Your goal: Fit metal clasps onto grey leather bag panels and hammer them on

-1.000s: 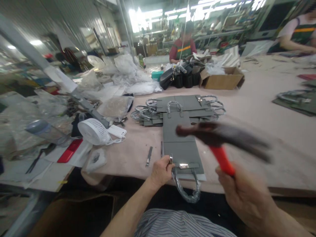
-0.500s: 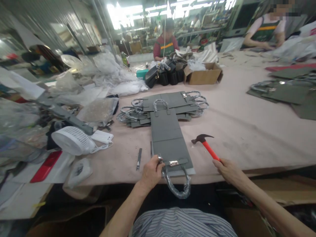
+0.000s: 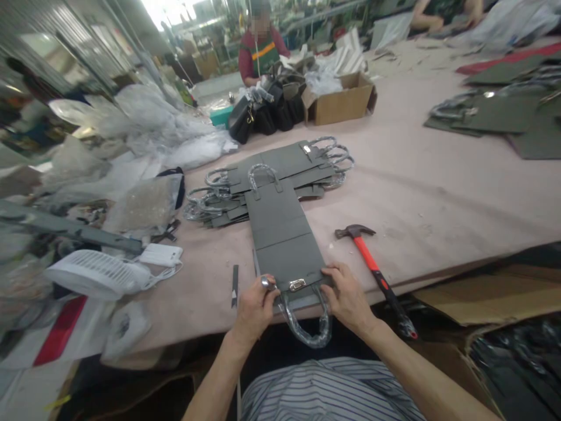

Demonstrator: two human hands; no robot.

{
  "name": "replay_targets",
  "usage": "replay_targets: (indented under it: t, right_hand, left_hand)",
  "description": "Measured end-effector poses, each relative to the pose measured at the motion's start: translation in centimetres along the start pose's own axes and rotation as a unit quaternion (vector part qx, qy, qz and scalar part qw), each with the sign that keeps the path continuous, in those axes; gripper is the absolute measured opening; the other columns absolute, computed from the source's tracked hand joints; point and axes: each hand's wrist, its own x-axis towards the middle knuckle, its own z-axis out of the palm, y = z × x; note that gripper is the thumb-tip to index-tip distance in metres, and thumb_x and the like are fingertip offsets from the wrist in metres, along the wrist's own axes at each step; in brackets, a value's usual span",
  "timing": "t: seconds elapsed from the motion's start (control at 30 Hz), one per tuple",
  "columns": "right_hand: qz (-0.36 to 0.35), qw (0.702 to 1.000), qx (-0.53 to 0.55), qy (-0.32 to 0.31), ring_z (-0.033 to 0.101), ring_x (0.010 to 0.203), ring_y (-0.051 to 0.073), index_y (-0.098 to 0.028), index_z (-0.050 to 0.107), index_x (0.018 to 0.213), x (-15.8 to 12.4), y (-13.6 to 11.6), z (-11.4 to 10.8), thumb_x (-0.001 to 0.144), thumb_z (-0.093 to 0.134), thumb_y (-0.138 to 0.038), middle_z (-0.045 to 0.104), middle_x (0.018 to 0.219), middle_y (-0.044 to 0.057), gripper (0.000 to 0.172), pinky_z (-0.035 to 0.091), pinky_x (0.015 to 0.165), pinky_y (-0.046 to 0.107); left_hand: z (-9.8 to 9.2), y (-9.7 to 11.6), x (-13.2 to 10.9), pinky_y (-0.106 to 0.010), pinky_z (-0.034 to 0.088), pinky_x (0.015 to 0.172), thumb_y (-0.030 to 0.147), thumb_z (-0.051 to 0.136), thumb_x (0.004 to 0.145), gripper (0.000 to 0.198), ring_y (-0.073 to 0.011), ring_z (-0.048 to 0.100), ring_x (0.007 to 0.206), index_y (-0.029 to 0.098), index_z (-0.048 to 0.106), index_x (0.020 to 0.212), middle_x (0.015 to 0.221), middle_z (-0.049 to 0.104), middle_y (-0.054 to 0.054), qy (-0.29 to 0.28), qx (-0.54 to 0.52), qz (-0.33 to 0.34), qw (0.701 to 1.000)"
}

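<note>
A grey handbag panel (image 3: pixel 280 234) lies lengthwise before me, with plastic-wrapped handles at both ends and a silver clasp (image 3: pixel 297 285) near its front edge. At its front left corner, my left hand (image 3: pixel 254 310) is closed around a short shiny metal tool (image 3: pixel 267 283); its lower part is hidden by the fingers. My right hand (image 3: pixel 348 298) pinches the panel's front right corner, beside the near handle (image 3: pixel 307 336). A claw hammer (image 3: pixel 368 257) with an orange and black handle rests on the table to the right, its handle end sticking out past the edge.
More grey panels (image 3: pixel 272 166) are stacked beyond, others (image 3: pixel 495 114) at far right. A cutter blade (image 3: pixel 235 286) and white fan (image 3: pixel 94 272) are at left. Behind are black bags (image 3: pixel 274 105) and a cardboard box (image 3: pixel 342 102). A co-worker (image 3: pixel 260 49) is across the table.
My right hand has let go of the hammer, now lying on the table, and has moved left onto the panel's corner. My left hand keeps the metal tool. The view has shifted.
</note>
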Motion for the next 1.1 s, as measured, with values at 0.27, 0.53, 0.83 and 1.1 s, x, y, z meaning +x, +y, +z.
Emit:
replay_targets:
  t: [0.27,0.53,0.83,1.1]
  right_hand:
    - [0.034,0.999,0.021,-0.031,0.058,0.111,0.028,-0.021,0.06,0.111,0.3,0.1,-0.7,0.087,0.057,-0.017,0.057,0.116,0.011,0.025,0.051,0.096,0.047]
    - [0.049,0.997,0.0,-0.061,0.059,0.102,0.027,-0.02,0.06,0.106,0.8,-0.5,-1.1,0.085,0.06,-0.013,0.059,0.109,0.009,0.023,0.051,0.091,0.046]
    - [0.051,0.997,0.015,-0.048,0.058,0.105,0.028,-0.022,0.059,0.109,0.6,-0.3,-1.0,0.083,0.062,-0.012,0.059,0.111,0.01,0.027,0.051,0.091,0.049]
    - [0.057,0.997,0.027,-0.046,0.057,0.108,0.03,-0.022,0.06,0.11,0.5,-0.3,-0.8,0.083,0.063,-0.012,0.06,0.114,0.011,0.029,0.05,0.092,0.049]
  left_hand:
    - [0.2,-1.2,-1.4,-0.039,0.061,0.092,0.023,0.063,0.092,0.008,-0.0229,0.074,0.101,0.019,0.067,0.096,0.105,0.076,-0.009,0.076,-0.076,-0.061,0.992]
    - [-1.6,0.1,-0.9,-0.039,0.06,0.099,0.013,0.066,0.088,0.017,-0.0227,0.072,0.11,0.02,0.071,0.103,0.114,0.075,-0.011,-0.032,-0.062,0.014,0.997]
    - [-0.9,-0.6,-0.7,-0.04,0.064,0.087,0.033,0.069,0.09,0.019,-0.025,0.077,0.093,0.015,0.07,0.095,0.103,0.077,-0.012,0.065,-0.191,-0.221,0.954]
    - [-0.6,1.0,-0.1,-0.039,0.066,0.082,0.033,0.067,0.093,0.018,-0.0239,0.077,0.093,0.016,0.07,0.1,0.106,0.076,-0.01,0.071,-0.207,-0.254,0.942]
